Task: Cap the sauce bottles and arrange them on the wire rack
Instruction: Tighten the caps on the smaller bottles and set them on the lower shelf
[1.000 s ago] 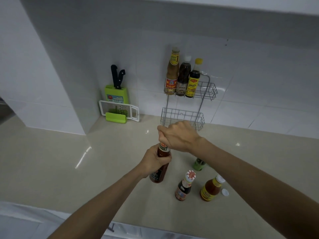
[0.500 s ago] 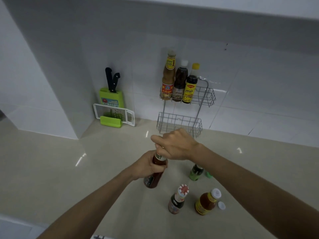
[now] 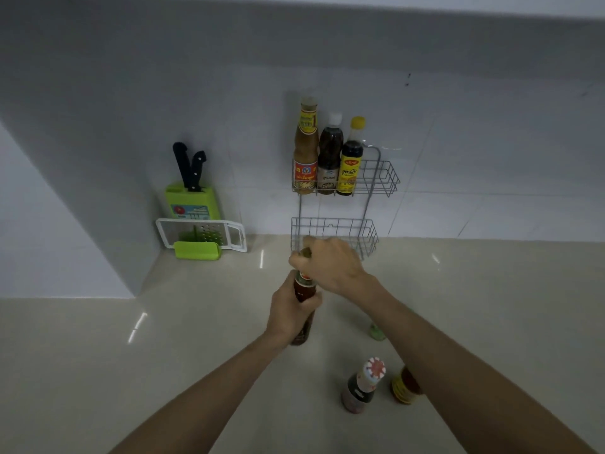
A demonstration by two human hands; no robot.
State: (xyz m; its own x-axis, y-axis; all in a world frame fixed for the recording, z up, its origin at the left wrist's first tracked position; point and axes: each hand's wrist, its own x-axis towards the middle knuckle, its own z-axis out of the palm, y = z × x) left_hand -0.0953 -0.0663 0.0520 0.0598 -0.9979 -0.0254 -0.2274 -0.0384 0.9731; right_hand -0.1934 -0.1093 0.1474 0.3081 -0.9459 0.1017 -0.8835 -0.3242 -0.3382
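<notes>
**Cap going on, bottle held in the air**

Far left against the wall: knife block [image 3: 191, 198] and grater [image 3: 201, 235], well clear of the work. At centre, left hand [image 3: 291, 314] wrapped around the body of the dark sauce bottle [image 3: 304, 286], lifted off the counter [image 3: 98, 355]. Right hand [image 3: 330, 265] curled over the bottle's top, fingertips pinched on what looks like the cap; cap itself mostly hidden. Behind, wire rack [image 3: 386, 178]: three bottles in the upper basket, lower basket bare.

Likely trouble: cross-threaded or half-turned cap, then leakage once racked. Loose grip while twisting, and a dropped bottle. Further right, red-and-white capped bottle [image 3: 361, 386] and orange bottle [image 3: 404, 386] close under the right forearm; easily knocked over by a careless elbow. Small green item [image 3: 377, 332] beside the arm, too blurred to identify.
</notes>
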